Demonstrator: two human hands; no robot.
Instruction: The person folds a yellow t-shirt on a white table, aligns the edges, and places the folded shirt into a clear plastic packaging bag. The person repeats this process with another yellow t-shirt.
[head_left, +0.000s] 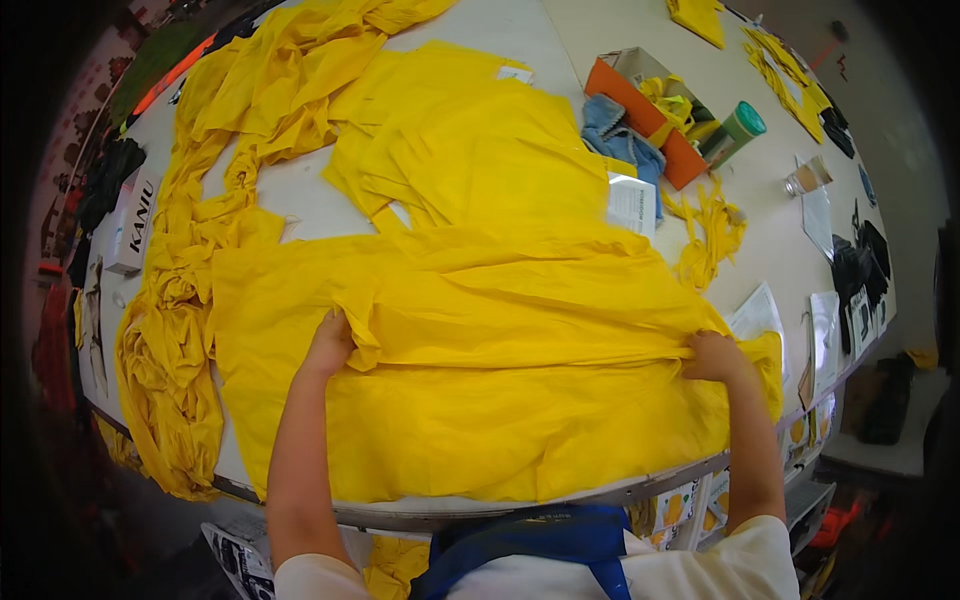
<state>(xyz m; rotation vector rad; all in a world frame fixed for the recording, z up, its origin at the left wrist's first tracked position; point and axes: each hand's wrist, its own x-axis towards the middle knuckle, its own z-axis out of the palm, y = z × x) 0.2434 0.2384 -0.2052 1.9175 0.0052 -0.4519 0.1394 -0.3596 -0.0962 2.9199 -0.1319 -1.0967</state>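
Observation:
A large piece of yellow fabric (480, 430) lies spread along the near side of the table, with long creases running across it. My left hand (331, 343) pinches a raised fold of it at the left, and the cloth bunches up beside the fingers. At the right end, my right hand (708, 357) is closed on the same fabric, pulling a ridge between both hands. The fingertips of both hands are partly hidden in the cloth. Just beyond lies a stack of flat yellow fabric pieces (470, 140).
Crumpled yellow cloth (170, 350) runs down the left side and hangs over the table edge, beside a white box (131, 222). At the back right stand an orange box (632, 105), blue denim cloth (618, 135), a green-topped canister (735, 133), a small glass (806, 178) and yellow strips (712, 235).

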